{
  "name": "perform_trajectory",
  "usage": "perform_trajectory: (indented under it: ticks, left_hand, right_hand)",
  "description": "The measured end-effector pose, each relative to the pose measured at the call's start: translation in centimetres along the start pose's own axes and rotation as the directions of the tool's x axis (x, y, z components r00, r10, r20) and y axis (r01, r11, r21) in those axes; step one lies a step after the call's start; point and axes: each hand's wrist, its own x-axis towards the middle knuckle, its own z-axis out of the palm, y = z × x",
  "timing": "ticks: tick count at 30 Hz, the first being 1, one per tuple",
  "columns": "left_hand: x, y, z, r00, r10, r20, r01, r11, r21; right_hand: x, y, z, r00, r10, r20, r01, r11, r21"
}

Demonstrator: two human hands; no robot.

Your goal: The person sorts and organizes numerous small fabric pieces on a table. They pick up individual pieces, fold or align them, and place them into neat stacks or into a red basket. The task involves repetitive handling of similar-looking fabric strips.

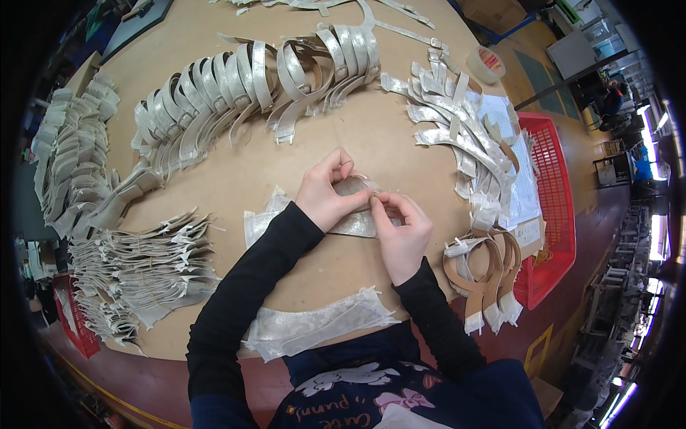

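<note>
Both my hands meet over the middle of the table, pinching the edge of a silvery shoe-upper piece (355,224). My left hand (325,189) is closed on it from the left, thumb pointing right. Thumb and fingertips of my right hand (402,232) press together at the same edge, close to my left thumb. What exactly lies between the fingertips is too small to tell. Another silvery piece (259,223) sticks out left of my left wrist, partly hidden by my sleeve. Near the table's front edge lie flat silvery pieces (318,322) with white thread ends.
Curled silvery straps with buckles (214,86) stand in a row at the back. Stacked pieces (143,268) lie left, with more piled (75,154) behind. Straps (457,121) cover papers (525,186) at right, near looped straps (486,275), a tape roll (486,66) and a red basket (554,214).
</note>
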Motion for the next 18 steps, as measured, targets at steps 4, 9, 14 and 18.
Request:
perform_trajectory:
  ticks: [4,9,14,18]
  left_hand:
    - [0.0,0.1,-0.1,1.000,-0.022,-0.013,0.022,0.998,-0.059]
    - [0.0,0.4,-0.4,0.998,0.015,-0.055,-0.024,0.988,-0.152]
    - [-0.1,0.3,-0.5,0.996,0.068,-0.052,-0.070,0.996,-0.047]
    - [-0.2,0.2,-0.5,0.998,0.055,-0.039,-0.057,0.998,-0.033]
  right_hand:
    - [0.1,0.0,0.2,0.997,0.070,0.014,-0.071,0.995,0.071]
    - [0.5,-0.4,1.1,0.990,0.138,-0.003,-0.136,0.976,0.168]
    - [0.6,-0.5,1.1,0.987,0.162,0.004,-0.160,0.973,0.166]
    - [0.6,-0.3,1.1,0.990,0.142,0.002,-0.141,0.979,0.148]
